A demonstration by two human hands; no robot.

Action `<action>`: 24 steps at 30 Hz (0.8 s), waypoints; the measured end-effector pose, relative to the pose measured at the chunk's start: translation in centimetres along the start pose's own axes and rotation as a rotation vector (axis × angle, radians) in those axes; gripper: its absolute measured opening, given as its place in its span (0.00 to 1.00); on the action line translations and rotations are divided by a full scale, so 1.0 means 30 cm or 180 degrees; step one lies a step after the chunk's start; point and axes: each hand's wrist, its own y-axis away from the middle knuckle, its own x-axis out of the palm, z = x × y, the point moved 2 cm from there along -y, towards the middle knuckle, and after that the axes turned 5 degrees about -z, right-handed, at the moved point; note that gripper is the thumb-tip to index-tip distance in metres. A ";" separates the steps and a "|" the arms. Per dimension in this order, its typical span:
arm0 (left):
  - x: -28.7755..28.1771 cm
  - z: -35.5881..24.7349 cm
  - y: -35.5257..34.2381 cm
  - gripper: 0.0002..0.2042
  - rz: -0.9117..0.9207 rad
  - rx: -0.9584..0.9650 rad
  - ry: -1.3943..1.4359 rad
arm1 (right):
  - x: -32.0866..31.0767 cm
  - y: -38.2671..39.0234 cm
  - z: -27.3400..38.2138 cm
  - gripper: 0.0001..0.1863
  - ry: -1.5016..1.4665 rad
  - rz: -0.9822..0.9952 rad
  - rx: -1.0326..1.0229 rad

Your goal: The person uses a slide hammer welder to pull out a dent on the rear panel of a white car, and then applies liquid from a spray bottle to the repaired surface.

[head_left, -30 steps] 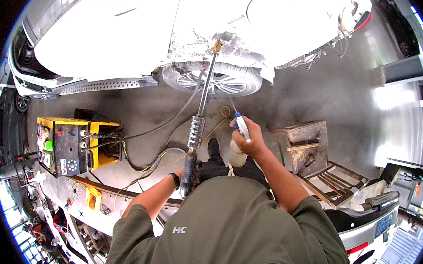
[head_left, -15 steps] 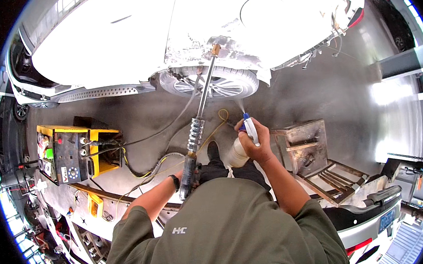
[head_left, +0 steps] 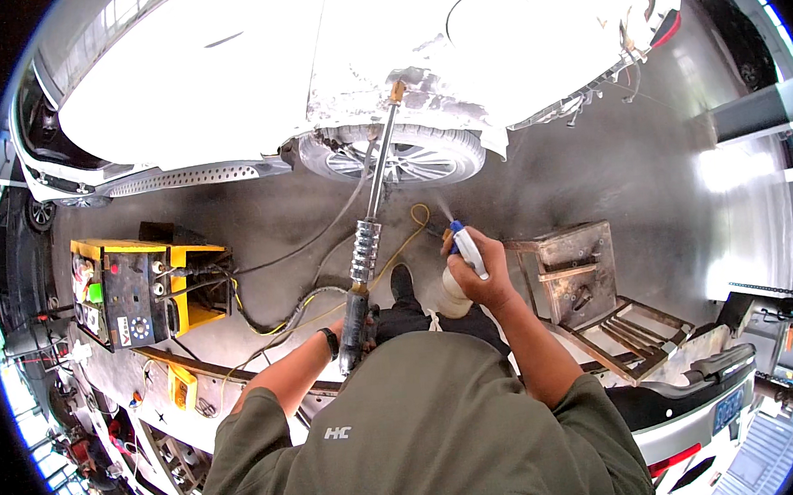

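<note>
Hand status. The right hand is closed around the neck and trigger of 1 spray bottle, which has a pale body and a blue-and-white head. The left hand is at the black handle of 1 slide-hammer puller and mostly hidden behind it; its degree of closure cannot be told.

Workpiece position. The puller slopes up from the person's front to the white car panel. Its brass-coloured tip meets the panel at a scraped grey patch above the wheel; whether it is bonded there cannot be told. The bottle is to the right of the puller, apart from it, with its nozzle directed away from the person. A fine mist leaves the nozzle; its landing point is not clear.

Equipment. 1 yellow-and-black machine with cables is at the left.

Step in hand (judgement). Spraying, probably to wet or cool the worked patch, with the puller tip at the panel.

Next move (judgement). It calls for a steady puller, the nozzle aimed at the patch and an even trigger squeeze.
</note>
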 end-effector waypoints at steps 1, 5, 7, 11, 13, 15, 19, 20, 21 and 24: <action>0.008 -0.013 0.006 0.22 -0.0008 -0.0009 -0.0034 | -0.013 0.007 -0.004 0.09 -0.0005 -0.0036 0.0000; 0.112 -0.018 0.038 0.20 0.0011 0.0139 0.0131 | -0.162 0.072 -0.012 0.18 0.0328 -0.0804 0.0085; 0.149 -0.036 0.035 0.27 0.0029 0.0531 0.0491 | -0.259 0.120 -0.024 0.24 0.0644 -0.1027 0.0652; 0.259 -0.035 0.064 0.36 -0.0803 0.0563 0.0830 | -0.531 0.250 -0.269 0.20 0.1521 -0.2047 0.0767; 0.283 -0.034 0.065 0.35 -0.0895 0.0646 0.0895 | -0.637 0.325 -0.380 0.17 0.1209 -0.2994 0.1199; 0.324 -0.027 0.054 0.33 -0.0930 0.0713 0.0921 | -0.817 0.459 -0.664 0.10 0.1525 -0.3402 0.2147; 0.350 0.010 0.065 0.31 -0.1091 0.0908 0.1144 | -1.067 0.674 -0.943 0.23 0.2044 -0.3879 0.3007; 0.355 0.019 0.075 0.30 -0.1158 0.0977 0.1225 | -1.076 0.694 -0.971 0.26 0.1842 -0.4028 0.3094; 0.372 0.022 0.070 0.30 -0.1188 0.1020 0.1262 | -1.133 0.753 -1.015 0.29 0.1677 -0.4229 0.3189; 0.423 0.051 0.073 0.28 -0.1303 0.1171 0.1451 | -1.218 0.812 -1.105 0.27 0.2240 -0.4067 0.2894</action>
